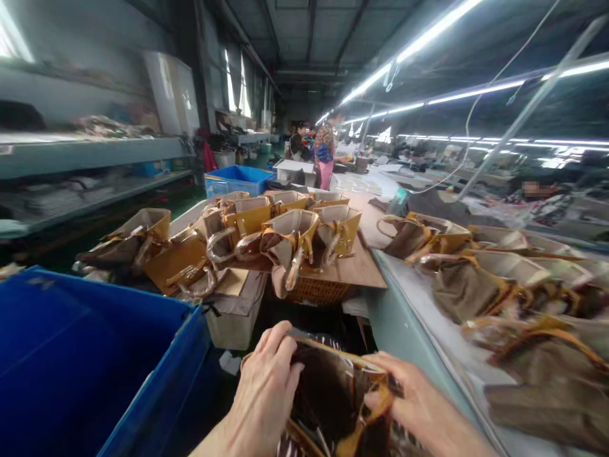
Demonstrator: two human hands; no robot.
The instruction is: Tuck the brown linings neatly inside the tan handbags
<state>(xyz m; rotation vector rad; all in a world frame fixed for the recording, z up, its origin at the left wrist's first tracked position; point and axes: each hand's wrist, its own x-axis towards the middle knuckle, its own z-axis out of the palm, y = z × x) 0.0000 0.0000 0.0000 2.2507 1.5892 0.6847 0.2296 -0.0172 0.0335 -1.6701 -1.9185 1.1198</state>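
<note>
A dark brown handbag [326, 387] with tan trim is between my hands at the bottom of the head view, its opening towards me. My left hand [266, 381] grips the bag's left upper edge, fingers curled over the rim. On the other side, my right hand [409, 393] closes around the right edge beside a tan strap [356, 438]. The lower part of the bag runs out of the picture. Part of the right fingers is hidden behind the rim and strap.
A large blue bin [90, 355] stands at the left. Several brown and tan bags sit on a board [366, 266] ahead, and more line the table [404, 317] at right. Another blue bin [238, 181] stands farther back. People [326, 152] are in the distance.
</note>
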